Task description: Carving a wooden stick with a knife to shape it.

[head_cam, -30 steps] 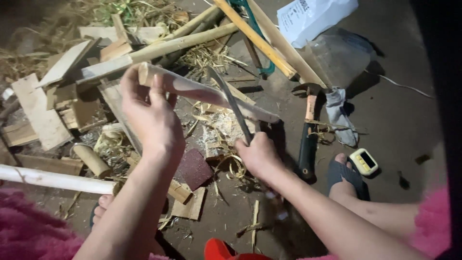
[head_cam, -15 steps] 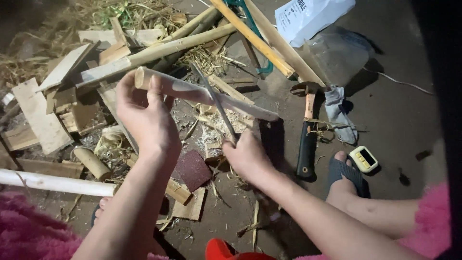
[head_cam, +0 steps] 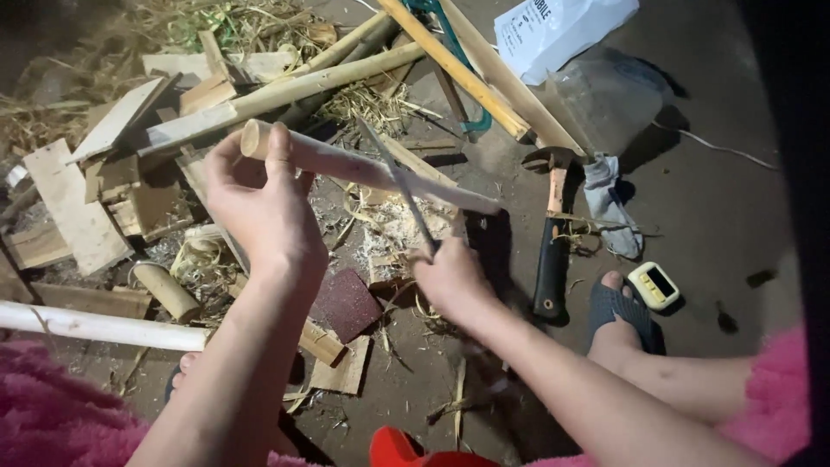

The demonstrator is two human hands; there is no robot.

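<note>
Seated on the ground, a person works over wood scraps. The right hand point(head_cam: 450, 281), nearer, is clenched on a thin blade point(head_cam: 398, 186) slanting up-left across a pale stick point(head_cam: 372, 171). The left hand point(head_cam: 259, 207), farther left, pinches the stick's left end; it runs left-right. A hammer point(head_cam: 551, 251) lies right.

Left hand point(head_cam: 259, 207): grips the left end of the tapered stick point(head_cam: 363, 169), held above the ground.
Right hand point(head_cam: 451, 278): right of and nearer than the left; its blade point(head_cam: 398, 183) crosses over the stick.
Shavings point(head_cam: 393, 233): on the ground under the stick.
Hammer point(head_cam: 552, 238): right of the right hand, on the ground.
Foot point(head_cam: 618, 307): right of the hammer.
Wood offcuts point(head_cam: 78, 207): far left.
Poles point(head_cam: 467, 73): behind the hands.
</note>
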